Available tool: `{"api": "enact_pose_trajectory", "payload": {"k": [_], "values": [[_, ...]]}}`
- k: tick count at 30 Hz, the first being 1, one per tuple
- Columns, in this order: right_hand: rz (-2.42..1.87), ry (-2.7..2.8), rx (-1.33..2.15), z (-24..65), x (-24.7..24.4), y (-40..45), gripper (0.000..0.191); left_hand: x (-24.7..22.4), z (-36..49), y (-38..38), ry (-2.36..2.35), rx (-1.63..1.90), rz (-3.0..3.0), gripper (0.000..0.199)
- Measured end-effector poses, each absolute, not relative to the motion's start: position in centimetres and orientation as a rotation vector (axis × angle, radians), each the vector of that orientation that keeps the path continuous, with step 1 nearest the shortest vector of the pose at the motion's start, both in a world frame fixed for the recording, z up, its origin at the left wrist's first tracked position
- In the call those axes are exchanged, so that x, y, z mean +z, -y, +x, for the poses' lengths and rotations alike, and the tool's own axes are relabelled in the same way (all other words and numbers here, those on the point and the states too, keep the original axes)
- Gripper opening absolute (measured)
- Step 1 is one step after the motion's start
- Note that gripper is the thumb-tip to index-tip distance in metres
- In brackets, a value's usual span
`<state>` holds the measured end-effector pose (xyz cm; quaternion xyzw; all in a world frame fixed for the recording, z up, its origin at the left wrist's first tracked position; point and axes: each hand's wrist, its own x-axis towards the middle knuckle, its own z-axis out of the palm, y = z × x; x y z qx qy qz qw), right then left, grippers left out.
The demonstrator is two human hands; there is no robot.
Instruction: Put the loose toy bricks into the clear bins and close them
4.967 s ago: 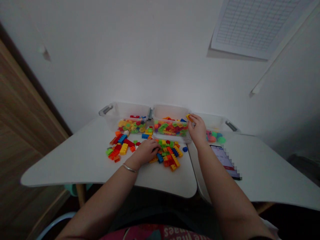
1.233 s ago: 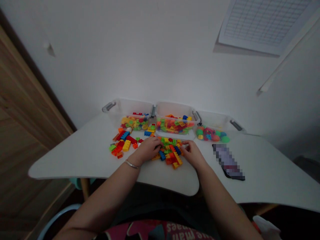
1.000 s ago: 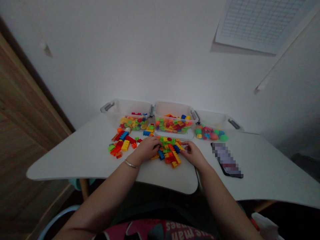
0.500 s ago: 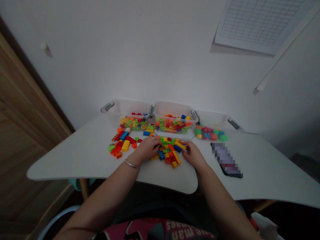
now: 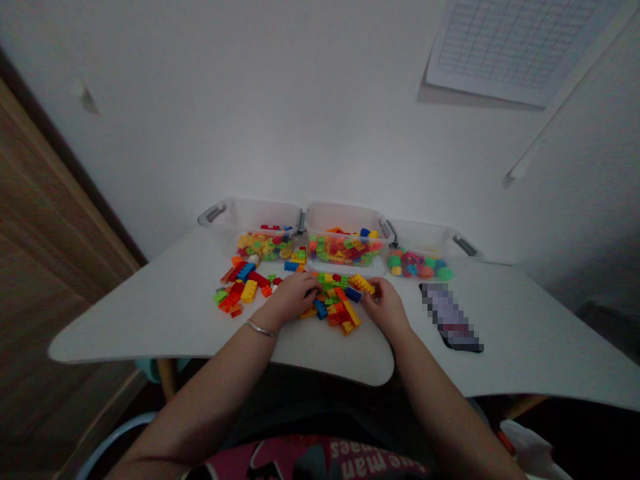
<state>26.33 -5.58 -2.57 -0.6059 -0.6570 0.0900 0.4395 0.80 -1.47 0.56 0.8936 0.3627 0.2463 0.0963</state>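
At the middle of the bench (image 5: 150, 320), a heap of plastic building bricks (image 5: 334, 308) lies between the two hands. On its right edge a yellow brick (image 5: 363, 285) sits tilted, one end caught by the right hand (image 5: 385, 308), its grip narrow on the brick. The brick rides a little higher than it did half a second ago, when it sat lower on the heap. The left hand (image 5: 293, 297) rests on the heap's left side with curled fingers, a bracelet (image 5: 259, 328) at its wrist; its grip is closed down over the bricks, but whether it holds any is hidden. Just left lies a smaller scatter of bricks (image 5: 237, 288). Behind stand three clear plastic tubs in a row: the left tub (image 5: 250, 215) and middle tub (image 5: 345, 218) carry mixed bricks, the right tub (image 5: 425, 237) round coloured pieces. Near the right tub lies a phone (image 5: 450, 319), its screen blurred.
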Motion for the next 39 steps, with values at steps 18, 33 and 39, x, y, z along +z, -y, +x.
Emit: {"api": "enact_pose_trajectory", "payload": {"k": [18, 33, 39], "values": [[-1.179, 1.236, 0.145, 28.3, 5.0, 2.0, 0.034, 1.0, 0.9, 1.7, -1.12, 0.71, 2.661, 0.022], [-1.507, 1.475, -0.065, 27.5, 8.1, -0.5, 0.044, 0.7, 0.8, 1.4, -1.123, 0.692, 2.687, 0.023], [-1.672, 1.527, -0.15, 28.8, 8.4, -2.0, 0.043, 0.5, 0.7, 1.3, -1.128, 0.701, 2.694, 0.022]]}}
